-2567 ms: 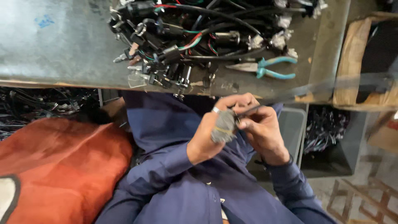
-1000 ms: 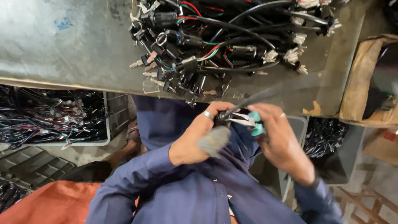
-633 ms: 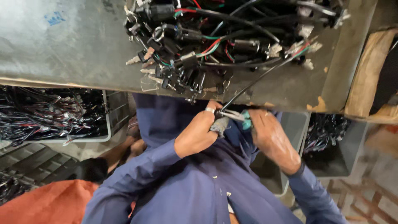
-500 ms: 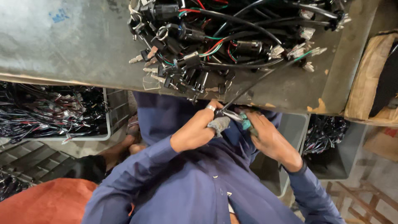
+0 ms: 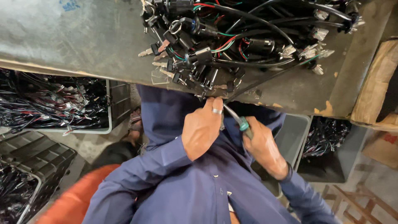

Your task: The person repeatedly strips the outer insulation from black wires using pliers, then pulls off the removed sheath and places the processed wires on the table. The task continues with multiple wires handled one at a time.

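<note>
L hand (image 5: 202, 129) fisted around sth small, can't tell what; ring on one finger. R hand (image 5: 262, 146) grips teal-handled pliers (image 5: 241, 122), tips touching L fist. Black cable (image 5: 265, 79) runs up from between hands to wire-harness pile (image 5: 232, 41) on grey table (image 5: 74, 41) just above.

I see soft, even daylight from above; the grey table (image 5: 83, 37) shows mild sheen. Both hands look slightly motion-blurred. Bins under the table sit in shadow, and wide-angle distortion bends the edges.
</note>
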